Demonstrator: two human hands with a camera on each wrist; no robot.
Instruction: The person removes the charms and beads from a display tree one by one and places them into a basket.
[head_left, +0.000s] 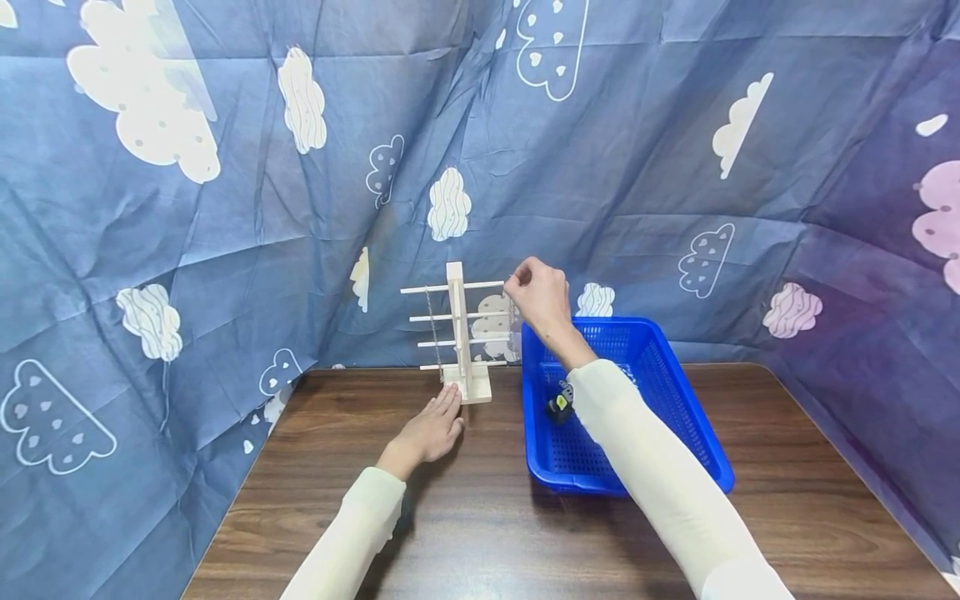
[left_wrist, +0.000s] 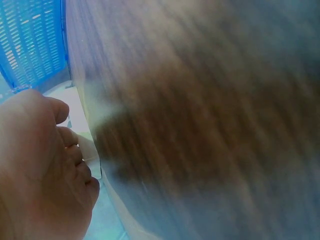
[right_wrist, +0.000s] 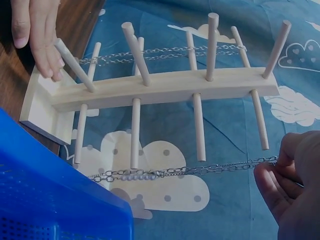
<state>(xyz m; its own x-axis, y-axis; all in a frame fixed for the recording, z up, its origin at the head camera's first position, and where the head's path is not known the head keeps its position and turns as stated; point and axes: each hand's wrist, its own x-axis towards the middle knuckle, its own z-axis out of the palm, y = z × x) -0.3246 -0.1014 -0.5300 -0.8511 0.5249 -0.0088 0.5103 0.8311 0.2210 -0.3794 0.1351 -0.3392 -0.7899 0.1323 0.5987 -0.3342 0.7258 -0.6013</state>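
Closest is the pale right sleeve [head_left: 645, 467], crossing a blue basket [head_left: 577, 482] towards a wooden stand [head_left: 457, 325]. Its right hand [head_left: 542, 293] pinches the top of a beaded chain [right_wrist: 215, 169], which hangs just beside the tip of an uppermost peg [right_wrist: 259, 120]. The left hand [head_left: 431, 432] rests straight-fingered at the base [head_left: 480, 387], grasping nothing. Probably best: steady the base, open the loop, slide it well over the peg, release gently, and avoid snagging the basket.
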